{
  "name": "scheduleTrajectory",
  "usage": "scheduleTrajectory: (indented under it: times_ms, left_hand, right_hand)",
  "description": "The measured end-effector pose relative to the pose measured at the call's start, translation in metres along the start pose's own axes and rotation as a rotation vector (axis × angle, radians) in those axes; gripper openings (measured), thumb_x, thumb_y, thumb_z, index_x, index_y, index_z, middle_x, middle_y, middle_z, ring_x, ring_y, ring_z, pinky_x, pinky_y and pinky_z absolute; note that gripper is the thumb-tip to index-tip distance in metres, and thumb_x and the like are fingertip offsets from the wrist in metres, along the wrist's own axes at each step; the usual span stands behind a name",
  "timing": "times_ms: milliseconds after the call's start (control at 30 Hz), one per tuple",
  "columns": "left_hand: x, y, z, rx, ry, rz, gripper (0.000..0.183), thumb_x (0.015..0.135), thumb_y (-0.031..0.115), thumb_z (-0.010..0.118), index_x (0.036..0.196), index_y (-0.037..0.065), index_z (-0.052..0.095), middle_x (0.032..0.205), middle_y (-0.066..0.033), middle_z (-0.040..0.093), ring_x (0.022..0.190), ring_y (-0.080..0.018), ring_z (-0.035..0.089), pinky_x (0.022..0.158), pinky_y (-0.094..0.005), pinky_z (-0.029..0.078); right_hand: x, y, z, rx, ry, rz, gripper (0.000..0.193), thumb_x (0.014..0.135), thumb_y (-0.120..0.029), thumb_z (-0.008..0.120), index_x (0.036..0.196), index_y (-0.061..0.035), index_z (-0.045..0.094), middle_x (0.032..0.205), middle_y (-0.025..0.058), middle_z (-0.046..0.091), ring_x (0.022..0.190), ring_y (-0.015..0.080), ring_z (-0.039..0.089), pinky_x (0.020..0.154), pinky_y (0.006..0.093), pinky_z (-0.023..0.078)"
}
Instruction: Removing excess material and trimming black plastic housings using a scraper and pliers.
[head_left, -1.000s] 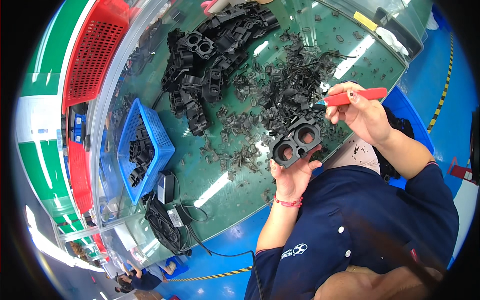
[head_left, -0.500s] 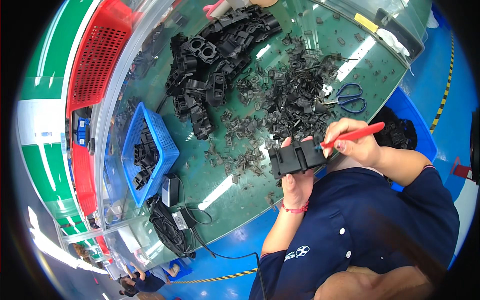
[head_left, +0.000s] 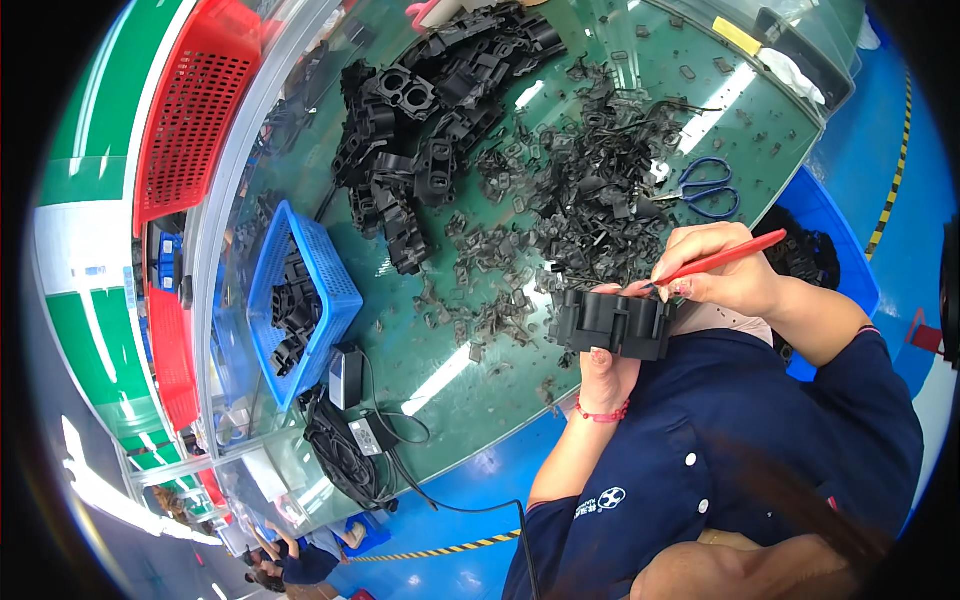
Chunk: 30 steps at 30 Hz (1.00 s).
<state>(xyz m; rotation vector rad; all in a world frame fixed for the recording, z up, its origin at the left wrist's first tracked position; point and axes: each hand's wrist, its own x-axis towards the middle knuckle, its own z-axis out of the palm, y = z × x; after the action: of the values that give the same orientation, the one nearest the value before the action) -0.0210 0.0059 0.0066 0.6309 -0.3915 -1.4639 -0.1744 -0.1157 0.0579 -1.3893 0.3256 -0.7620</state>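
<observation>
A black moulded plastic block with raised ridges rests in my left hand, thumb on the near side and fingers round the far side. My right hand is closed round a slim red pen-shaped tool. The tool's dark tip is at the block's upper right edge; my fingers hide whether it touches. Beyond both hands lies a heap of black plastic scraps. Blue-handled scissors lie to the right of the heap.
Black moulded parts are piled on the green table. A blue basket of black parts stands left, near a coiled cable. A blue bin with dark parts sits right, beyond the table edge. A dark tray stands far right.
The block has been tilted in my left hand, so a ridged side now shows, and it sits slightly lower and to the right. My right hand and the red tool have moved slightly with it.
</observation>
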Motion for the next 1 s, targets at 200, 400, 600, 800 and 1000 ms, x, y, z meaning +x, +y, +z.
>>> scheduleTrajectory:
  times_ms: [200, 400, 600, 800, 1000]
  left_hand:
    - [-0.006, -0.005, -0.007, 0.051, 0.122, -0.034, 0.077, 0.067, 0.039, 0.080, 0.123, 0.004, 0.040, 0.119, -0.0071, 0.051, 0.111, -0.0205, 0.051, 0.097, -0.0362, 0.041]
    - [-0.002, -0.003, -0.017, 0.415, 0.140, 0.027, 0.068, 0.069, 0.023, 0.080, 0.120, 0.003, 0.038, 0.112, -0.0081, 0.049, 0.104, -0.0168, 0.052, 0.090, -0.0309, 0.044]
    - [0.000, 0.003, -0.009, 0.736, 0.195, 0.151, 0.075, 0.066, 0.019, 0.081, 0.122, 0.002, 0.035, 0.111, -0.0079, 0.047, 0.102, -0.0156, 0.050, 0.089, -0.0288, 0.043]
    - [-0.002, 0.001, -0.012, 0.755, 0.201, 0.096, 0.070, 0.068, 0.021, 0.080, 0.119, 0.002, 0.036, 0.104, -0.0083, 0.052, 0.095, -0.0160, 0.054, 0.085, -0.0282, 0.045]
    - [-0.002, -0.002, -0.020, 0.420, 0.157, -0.043, 0.060, 0.075, 0.028, 0.076, 0.114, 0.001, 0.040, 0.097, -0.0104, 0.057, 0.081, -0.0191, 0.061, 0.075, -0.0326, 0.051]
  right_hand:
    - [0.011, 0.001, 0.007, -0.056, -0.056, 0.084, 0.020, 0.081, -0.009, 0.066, 0.098, -0.0007, 0.066, 0.090, 0.0093, 0.065, 0.084, 0.0181, 0.062, 0.076, 0.0301, 0.048]
    - [0.008, 0.024, 0.010, 0.010, -0.040, 0.158, 0.015, 0.087, -0.011, 0.061, 0.098, -0.0028, 0.066, 0.101, 0.0074, 0.063, 0.085, 0.0131, 0.059, 0.075, 0.0273, 0.047]
    - [0.005, 0.025, 0.011, 0.058, 0.031, 0.287, 0.016, 0.088, -0.012, 0.059, 0.099, -0.0024, 0.064, 0.096, 0.0051, 0.064, 0.088, 0.0122, 0.060, 0.081, 0.0285, 0.047]
    - [0.006, 0.022, 0.009, -0.519, -0.025, 0.055, 0.012, 0.084, -0.012, 0.061, 0.094, -0.0091, 0.066, 0.087, 0.0003, 0.067, 0.088, 0.0193, 0.063, 0.105, 0.0557, 0.020]
    - [0.016, 0.031, -0.005, -0.515, 0.197, -0.094, 0.014, 0.084, -0.011, 0.062, 0.097, -0.0066, 0.066, 0.090, 0.0047, 0.067, 0.089, 0.0179, 0.062, 0.098, 0.0436, 0.032]
